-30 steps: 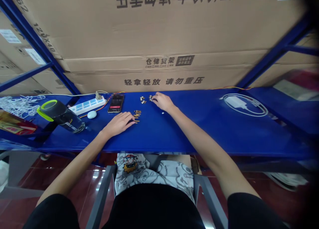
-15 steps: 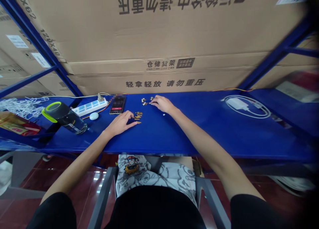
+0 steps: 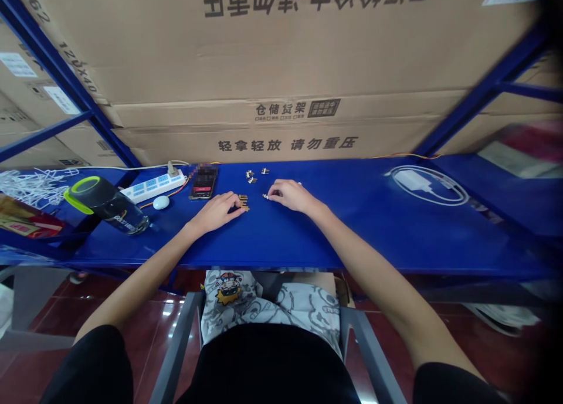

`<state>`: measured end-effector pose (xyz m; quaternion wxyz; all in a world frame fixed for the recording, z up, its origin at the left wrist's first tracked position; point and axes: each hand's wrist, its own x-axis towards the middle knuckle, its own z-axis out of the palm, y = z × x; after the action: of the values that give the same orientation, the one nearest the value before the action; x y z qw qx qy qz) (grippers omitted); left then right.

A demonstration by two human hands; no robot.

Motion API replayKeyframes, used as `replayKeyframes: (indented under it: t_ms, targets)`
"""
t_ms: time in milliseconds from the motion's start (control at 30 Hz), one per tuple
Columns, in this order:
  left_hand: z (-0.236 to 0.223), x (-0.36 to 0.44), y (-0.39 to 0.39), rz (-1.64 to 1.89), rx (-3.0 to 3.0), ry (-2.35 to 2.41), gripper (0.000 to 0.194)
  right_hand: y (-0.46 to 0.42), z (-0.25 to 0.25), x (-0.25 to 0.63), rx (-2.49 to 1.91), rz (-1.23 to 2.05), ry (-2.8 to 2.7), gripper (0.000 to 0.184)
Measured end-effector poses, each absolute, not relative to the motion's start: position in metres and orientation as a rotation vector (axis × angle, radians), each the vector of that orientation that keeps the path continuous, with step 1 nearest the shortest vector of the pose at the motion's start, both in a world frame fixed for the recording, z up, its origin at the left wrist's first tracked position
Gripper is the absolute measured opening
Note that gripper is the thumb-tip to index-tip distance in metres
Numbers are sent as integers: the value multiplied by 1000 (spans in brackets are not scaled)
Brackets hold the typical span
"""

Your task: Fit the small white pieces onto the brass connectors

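Note:
My left hand (image 3: 216, 213) rests on the blue tabletop with thumb and fingertips closed at a small brass-coloured pin (image 3: 246, 209). Several similar brass pins (image 3: 243, 199) lie right beside those fingertips. To the right, my right hand (image 3: 291, 195) pinches a small white-and-metal part (image 3: 265, 196) just above or on the table; I cannot tell which. Behind the hands lie several more such parts, a little cluster (image 3: 250, 176) and a single piece (image 3: 265, 170). A tiny white bit (image 3: 299, 184) shows behind my right hand. The exact kind of these parts is too small to make out.
A phone (image 3: 203, 182), a white power strip (image 3: 153, 187) and a round white object (image 3: 160, 202) lie left of my hands. Farther left a dark bottle (image 3: 108, 204) leans. A white charger with coiled cable (image 3: 413, 181) lies right. A large cardboard box (image 3: 281, 58) stands behind.
My right hand has drawn back toward me from the cluster, bringing a white-and-metal part with it. My left fingers have closed further at the brass pins. The view has shifted slightly.

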<state>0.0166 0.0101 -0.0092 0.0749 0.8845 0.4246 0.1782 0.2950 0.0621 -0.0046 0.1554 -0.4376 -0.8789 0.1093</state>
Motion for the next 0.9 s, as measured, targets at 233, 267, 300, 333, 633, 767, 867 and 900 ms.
replayKeyframes:
  t_ms: [233,267,300,333,633,767,867,900]
  targets:
    - [-8,16,11,572,2628,1324,35,58,-5,300,-1248,269,-2517,13]
    - [-9,15,10,584,2600,1328,35,57,-5,300,-1248,267,-2519,13]
    - [-9,14,9,594,2574,1324,34,57,-4,300,-1247,262,-2522,13]
    - [-10,14,9,604,2555,1311,33,56,-4,299,-1248,255,-2521,13]
    - [-13,12,7,633,2528,1287,27,48,-5,285,-1400,192,-2366,13]
    - [-13,12,6,636,2536,1303,26,47,-10,281,-1424,137,-2364,15]
    - [-13,13,5,629,2542,1284,24,47,-12,280,-1429,81,-2378,15]
    - [-13,13,4,628,2542,1278,24,47,-13,279,-1431,61,-2381,15]
